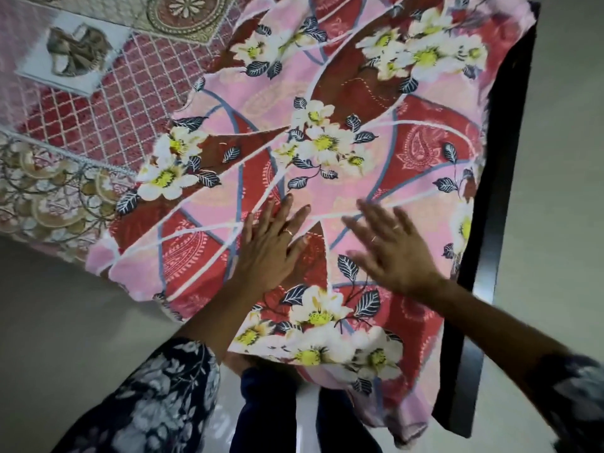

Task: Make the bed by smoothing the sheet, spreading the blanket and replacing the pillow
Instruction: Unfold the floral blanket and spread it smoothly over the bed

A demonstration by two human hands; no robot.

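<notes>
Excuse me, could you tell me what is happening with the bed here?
A person is making the bed. Both hands, the left hand and the right hand, lie open and flat on the pink floral blanket. It covers only this end of the bed; the red patterned sheet shows beyond it.

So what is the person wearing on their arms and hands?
Both arms have dark navy sleeves printed with white flowers, ending around the elbow. The left hand wears a thin gold-coloured ring. The right hand wears two thin rings on neighbouring fingers.
</notes>
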